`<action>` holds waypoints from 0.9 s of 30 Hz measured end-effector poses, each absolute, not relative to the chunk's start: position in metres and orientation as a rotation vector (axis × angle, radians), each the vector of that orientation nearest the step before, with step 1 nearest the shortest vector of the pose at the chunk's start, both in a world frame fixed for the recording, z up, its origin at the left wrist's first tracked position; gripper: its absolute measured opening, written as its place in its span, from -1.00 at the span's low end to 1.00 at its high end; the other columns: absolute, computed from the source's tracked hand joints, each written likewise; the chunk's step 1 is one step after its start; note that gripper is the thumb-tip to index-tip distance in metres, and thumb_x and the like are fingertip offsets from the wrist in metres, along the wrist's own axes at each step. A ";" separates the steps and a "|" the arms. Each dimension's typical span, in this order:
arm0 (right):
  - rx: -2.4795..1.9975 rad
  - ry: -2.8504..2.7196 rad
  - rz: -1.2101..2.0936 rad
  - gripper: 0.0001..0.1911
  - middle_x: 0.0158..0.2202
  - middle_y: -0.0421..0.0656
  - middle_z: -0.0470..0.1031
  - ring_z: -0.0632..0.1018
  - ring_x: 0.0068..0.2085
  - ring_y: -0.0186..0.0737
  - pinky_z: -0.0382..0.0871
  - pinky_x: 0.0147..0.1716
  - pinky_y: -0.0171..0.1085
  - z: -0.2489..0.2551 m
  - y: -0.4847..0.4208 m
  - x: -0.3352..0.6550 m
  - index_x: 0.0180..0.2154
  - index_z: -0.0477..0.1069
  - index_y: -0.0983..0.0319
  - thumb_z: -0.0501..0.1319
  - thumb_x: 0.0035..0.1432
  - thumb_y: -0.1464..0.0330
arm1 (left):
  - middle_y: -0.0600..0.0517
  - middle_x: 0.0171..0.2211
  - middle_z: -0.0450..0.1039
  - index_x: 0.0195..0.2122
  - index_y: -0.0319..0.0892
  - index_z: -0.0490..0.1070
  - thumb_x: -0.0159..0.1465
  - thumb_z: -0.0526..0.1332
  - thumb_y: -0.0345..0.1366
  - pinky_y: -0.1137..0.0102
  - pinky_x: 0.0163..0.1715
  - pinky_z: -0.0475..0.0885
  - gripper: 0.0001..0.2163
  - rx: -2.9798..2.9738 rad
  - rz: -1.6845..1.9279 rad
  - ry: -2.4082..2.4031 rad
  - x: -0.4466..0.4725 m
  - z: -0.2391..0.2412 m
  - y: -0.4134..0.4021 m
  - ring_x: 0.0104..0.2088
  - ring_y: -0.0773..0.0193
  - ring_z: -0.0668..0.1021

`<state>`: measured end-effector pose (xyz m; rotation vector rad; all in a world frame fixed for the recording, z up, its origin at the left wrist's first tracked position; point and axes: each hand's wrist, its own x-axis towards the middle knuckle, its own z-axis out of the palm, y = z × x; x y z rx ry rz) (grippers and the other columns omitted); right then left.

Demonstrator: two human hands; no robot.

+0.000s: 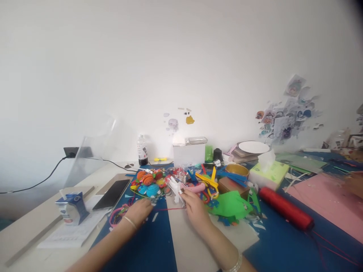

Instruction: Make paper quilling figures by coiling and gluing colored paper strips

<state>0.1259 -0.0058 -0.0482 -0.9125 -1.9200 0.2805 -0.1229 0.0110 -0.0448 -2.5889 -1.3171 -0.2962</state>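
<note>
A thin red string (171, 209) stretches nearly level between my two hands. My left hand (139, 212) is closed, fingers curled down at the string's left end. My right hand (195, 207) is closed at the other end, thumb and fingers together; its grip is partly hidden. Just beyond the right fingertips lie a white crumpled piece (174, 186) and a pink curved piece (195, 187); I cannot tell whether the fingers touch them. Orange and blue round ornaments (149, 184) sit past my left hand. A pink loop of cord (115, 217) rests left of that wrist.
Green felt (231, 206), yellow-handled scissors (210, 181) and a red thread spool (286, 207) lie to the right, with a tissue box (268, 175) behind. On the left are a phone (112, 194) and a drink carton (70, 208). A white box (188, 154) stands against the wall.
</note>
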 end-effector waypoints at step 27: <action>-0.865 -1.946 0.274 -0.42 0.04 -0.11 0.35 0.35 0.06 -0.18 0.23 0.04 -0.15 -0.047 -0.006 0.124 0.00 0.34 0.14 -0.05 -0.02 0.66 | -0.20 -0.14 0.40 -0.10 -0.22 0.35 0.15 -0.03 -0.57 0.19 -0.24 0.39 -0.66 -2.344 -0.179 -1.470 -0.072 -0.042 0.027 -0.16 0.07 0.47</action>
